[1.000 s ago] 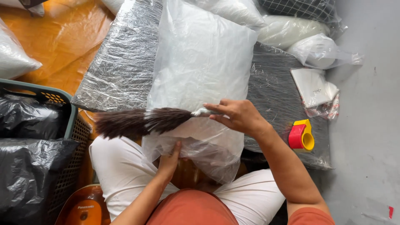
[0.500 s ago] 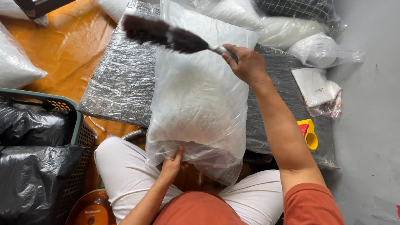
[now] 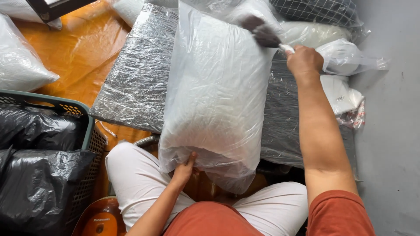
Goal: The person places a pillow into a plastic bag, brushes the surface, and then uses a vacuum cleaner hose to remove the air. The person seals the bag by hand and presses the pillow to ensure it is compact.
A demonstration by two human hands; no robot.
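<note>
Head view: I'm seeing the clear-bagged white pillow lying on the silver-wrapped pad. Left hand is pinching the pillow's near edge, fingers closed on plastic. Right hand is fisting the dark duster at the pillow's far right corner.

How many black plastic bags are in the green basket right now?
2. One black bag lies at the far end of the green basket; the other black bag sits nearer the person. More may be hidden beneath them or past the picture's left edge.
</note>
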